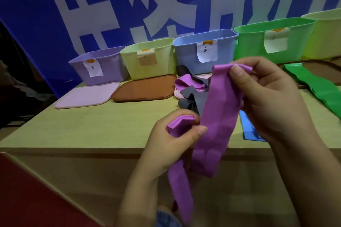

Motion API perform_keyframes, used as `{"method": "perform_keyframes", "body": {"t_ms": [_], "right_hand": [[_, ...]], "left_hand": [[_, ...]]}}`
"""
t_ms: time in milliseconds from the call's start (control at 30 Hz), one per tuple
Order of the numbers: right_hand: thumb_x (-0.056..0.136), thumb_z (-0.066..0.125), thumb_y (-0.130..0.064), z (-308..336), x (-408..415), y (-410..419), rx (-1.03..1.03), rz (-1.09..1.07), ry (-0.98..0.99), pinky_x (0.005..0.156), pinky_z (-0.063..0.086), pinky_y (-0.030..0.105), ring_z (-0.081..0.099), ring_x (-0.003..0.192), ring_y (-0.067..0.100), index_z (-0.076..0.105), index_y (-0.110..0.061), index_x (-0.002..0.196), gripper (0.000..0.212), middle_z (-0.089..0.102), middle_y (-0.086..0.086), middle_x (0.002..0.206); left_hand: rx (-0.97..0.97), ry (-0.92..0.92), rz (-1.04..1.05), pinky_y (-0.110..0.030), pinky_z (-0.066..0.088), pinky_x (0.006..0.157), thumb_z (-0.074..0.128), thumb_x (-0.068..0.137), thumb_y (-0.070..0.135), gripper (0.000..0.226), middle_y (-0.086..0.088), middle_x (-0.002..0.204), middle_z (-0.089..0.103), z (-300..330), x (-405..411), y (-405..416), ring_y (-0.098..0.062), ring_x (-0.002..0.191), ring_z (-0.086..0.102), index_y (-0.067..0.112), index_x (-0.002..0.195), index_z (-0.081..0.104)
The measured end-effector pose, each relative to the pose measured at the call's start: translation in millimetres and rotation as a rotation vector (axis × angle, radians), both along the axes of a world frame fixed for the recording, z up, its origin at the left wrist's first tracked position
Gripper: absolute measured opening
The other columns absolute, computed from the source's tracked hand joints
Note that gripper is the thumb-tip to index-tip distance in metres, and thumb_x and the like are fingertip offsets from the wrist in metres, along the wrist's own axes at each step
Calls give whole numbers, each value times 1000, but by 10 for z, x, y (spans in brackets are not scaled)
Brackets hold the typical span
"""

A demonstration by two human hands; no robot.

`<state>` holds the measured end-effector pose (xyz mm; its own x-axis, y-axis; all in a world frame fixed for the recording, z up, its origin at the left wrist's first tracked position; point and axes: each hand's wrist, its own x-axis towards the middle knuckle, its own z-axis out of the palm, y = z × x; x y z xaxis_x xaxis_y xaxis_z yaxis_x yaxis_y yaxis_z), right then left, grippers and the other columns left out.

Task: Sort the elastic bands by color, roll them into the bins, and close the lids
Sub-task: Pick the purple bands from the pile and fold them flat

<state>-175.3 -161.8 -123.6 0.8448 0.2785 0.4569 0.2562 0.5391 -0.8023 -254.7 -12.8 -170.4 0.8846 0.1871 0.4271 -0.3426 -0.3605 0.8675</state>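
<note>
I see first the big blue banner [27, 24] with white characters, which fills the far side. In front of it stands the wooden table [83, 125]. Along its far edge there is a row of open bins, each with a paper label: from left to right the purple bin [110, 68], the pale green bin [162, 61], the blue bin [225, 49], the green bin [254, 46] and, cut by the right edge, the yellow bin [324, 38]. Near the purple bin lies the pink lid [86, 97], and right of it the brown lid [144, 88], both flat on the table.

On the right side the green band [317, 88] lies stretched, and the blue band [248, 131] shows under my right wrist. In the middle is a loose heap of grey bands [190, 103] and purple ones.

My right hand [273, 97] holds the purple band [215, 125] up above the near edge of the table, thumb and fingers pinching its folded upper end. My left hand [166, 145] grips the other folded end, thumb pressed on it, and the rest hangs down.
</note>
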Motion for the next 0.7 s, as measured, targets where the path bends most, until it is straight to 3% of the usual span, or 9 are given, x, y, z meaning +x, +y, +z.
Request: {"method": "perform_keyframes", "body": {"t_ms": [233, 333, 433, 500, 600, 700], "right_hand": [[76, 63, -20, -21, -32, 25, 143, -117, 1, 55, 47, 16, 58, 59, 3, 63, -15, 85, 11, 67, -8, 65], [77, 65, -20, -15, -103, 8, 69, -37, -65, 59, 49, 17, 60, 61, 3, 63, -15, 85, 10, 68, -7, 65], [77, 71, -20, -75, -189, -13, -73, 20, -132, 56, 44, 14, 55, 60, 3, 69, -20, 79, 3, 66, -9, 65], [72, 77, -26, -137, -279, 15, -185, 35, -204, 62, 45, 15, 59, 69, 4, 73, -27, 78, 8, 69, -9, 75], [70, 76, -22, -200, -399, 62, -245, 87, -214, 70, 52, 20, 68, 83, 11, 75, -22, 81, 11, 73, -4, 87], [67, 78, -24, -235, -474, 118, -255, 127, -121, 62, 57, 23, 68, 77, 8, 75, -26, 81, 14, 74, -6, 83]], "left_hand": [[24, -3, -74, -24, 49, 64, 73, 79, 10, 12, 7, 71, 61, -4, 28, -19, -8, 68, 58, 15, 79, 62], [-300, -11, -45, -22, 49, 57, 67, 83, 16, 7, 1, 66, 62, -21, 45, 5, -13, 57, 56, 15, 76, 67], [-720, -3, 28, -24, 51, 58, 53, 83, 35, 32, -8, 66, 62, 2, 84, -23, -18, 58, 57, 5, 83, 65], [-809, -3, 49, -26, 54, 60, 48, 80, 40, 40, -11, 71, 67, 43, 85, -58, -19, 62, 63, 6, 83, 67], [-857, 5, 8, -25, 57, 60, 46, 77, 47, 43, -11, 79, 70, 86, 71, -106, -19, 67, 68, 11, 83, 69], [-885, 13, -60, -31, 58, 75, 44, 80, 47, 46, -13, 96, 70, 102, 69, -147, -23, 84, 68, 10, 94, 69]]}}
